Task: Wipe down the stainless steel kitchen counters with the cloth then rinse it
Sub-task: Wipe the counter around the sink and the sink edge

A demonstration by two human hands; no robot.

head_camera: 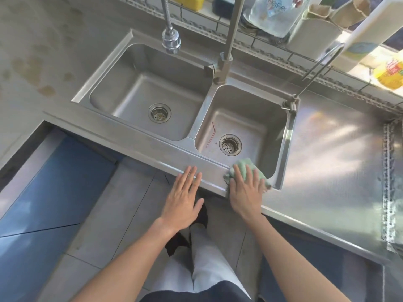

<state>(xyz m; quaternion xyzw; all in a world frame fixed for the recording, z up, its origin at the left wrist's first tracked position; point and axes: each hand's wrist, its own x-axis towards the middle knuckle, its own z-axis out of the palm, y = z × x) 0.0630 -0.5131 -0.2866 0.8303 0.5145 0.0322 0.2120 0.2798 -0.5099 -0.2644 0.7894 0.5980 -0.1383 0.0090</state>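
A pale green cloth [248,165] lies on the front rim of the right sink basin [246,118]. My right hand [245,190] presses flat on the cloth with straight fingers. My left hand [182,197] is spread flat, fingertips on the front edge of the stainless steel counter [331,153], beside the cloth and apart from it. The left basin [141,88] holds nothing. A tall tap [226,55] stands between the basins, and a hose sprayer [171,39] hangs over the left basin.
A thin curved tap [314,66] stands at the right basin's far corner. On the back ledge are a clear bottle [274,12], a white holder [314,38] and a yellow bottle [390,73]. A stained light worktop [32,62] lies left. Blue cabinet fronts [54,182] are below.
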